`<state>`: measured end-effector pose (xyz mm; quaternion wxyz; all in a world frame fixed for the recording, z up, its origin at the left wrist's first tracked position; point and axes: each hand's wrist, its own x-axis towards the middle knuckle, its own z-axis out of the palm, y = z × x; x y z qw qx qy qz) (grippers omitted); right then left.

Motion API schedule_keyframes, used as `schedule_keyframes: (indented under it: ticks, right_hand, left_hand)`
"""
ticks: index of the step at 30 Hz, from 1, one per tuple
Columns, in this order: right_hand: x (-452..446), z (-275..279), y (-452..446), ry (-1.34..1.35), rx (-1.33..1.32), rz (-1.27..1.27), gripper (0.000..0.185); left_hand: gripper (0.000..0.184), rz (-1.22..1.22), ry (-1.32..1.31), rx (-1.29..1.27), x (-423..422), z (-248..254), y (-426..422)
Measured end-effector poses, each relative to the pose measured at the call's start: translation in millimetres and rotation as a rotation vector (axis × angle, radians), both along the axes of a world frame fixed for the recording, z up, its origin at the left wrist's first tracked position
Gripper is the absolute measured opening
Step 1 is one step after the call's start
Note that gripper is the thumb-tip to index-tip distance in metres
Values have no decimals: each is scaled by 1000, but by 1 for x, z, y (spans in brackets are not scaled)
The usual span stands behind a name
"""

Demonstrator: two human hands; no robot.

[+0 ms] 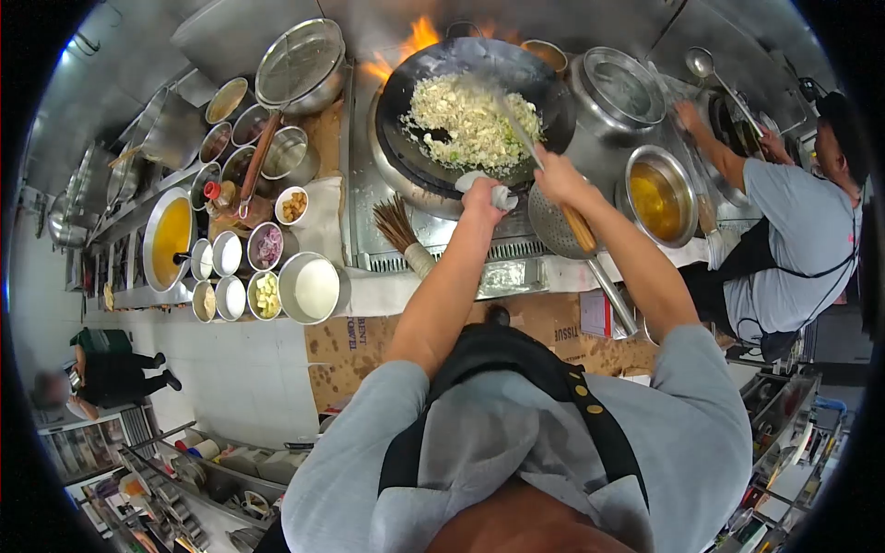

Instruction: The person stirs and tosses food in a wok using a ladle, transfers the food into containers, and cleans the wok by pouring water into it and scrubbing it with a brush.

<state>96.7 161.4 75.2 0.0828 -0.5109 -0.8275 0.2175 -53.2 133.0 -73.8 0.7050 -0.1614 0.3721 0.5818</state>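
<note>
A large black wok (544,111) sits on the burner with fried rice (470,120) in it, pale grains mixed with egg-like bits and green pieces. My left hand (482,195) is closed on a folded white cloth (501,197) at the wok's near rim. In my right hand (558,179) is a long metal wok tool with a wooden handle (578,229). Its shaft slants into the rice, where motion blurs the head; ladle or spatula, I cannot tell. A perforated skimmer (553,221) lies just below my right hand.
Flames (419,39) rise behind the wok. A bamboo brush (398,226) lies front left. Ingredient tubs, including chopped onion (267,247), stand left beside a yellow-liquid bowl (172,238). A bowl of oil (659,198) stands right, near a co-worker (784,203) holding a ladle (714,74).
</note>
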Motion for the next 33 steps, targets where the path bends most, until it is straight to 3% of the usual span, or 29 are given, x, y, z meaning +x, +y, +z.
schedule_keyframes:
  ticks: [2,3,6,7,10,11,14,17,20,22,26,28,33]
  right_hand:
    - [24,-5,-9,59,128,216,50]
    - [8,49,-29,50,-380,-84,49]
    - [-8,3,18,120,68,-62,51]
    - [-23,2,33,123,87,-71,53]
    - [-45,27,26,172,-305,-79,56]
    - [-36,-13,35,92,-115,83,57]
    - [-3,30,-30,-136,-86,208,61]
    - [49,29,-18,-74,-47,319,63]
    - [27,13,30,13,184,174,65]
    - [2,6,58,57,-27,-91,61]
    - [8,-17,45,-89,20,149,61]
    - [35,13,11,-107,-14,362,63]
    - [15,29,48,-160,80,108,65]
  left_hand:
    - [25,4,73,-41,1,25,-13]
    - [26,11,46,-38,1,22,-11]
    - [29,-6,48,-34,-1,16,-7]
    - [32,19,99,-88,0,20,-8]
    - [34,33,194,-117,1,35,-12]
    - [35,30,201,-123,1,39,-14]
    - [37,27,152,-39,-2,31,-14]
    - [42,58,178,-106,0,44,-20]
    - [47,93,179,-33,4,47,-23]
    - [47,97,212,-69,8,59,-27]
    - [43,83,168,-41,5,44,-20]
    - [41,74,146,-28,4,36,-22]
    - [36,51,163,-49,5,59,-28]
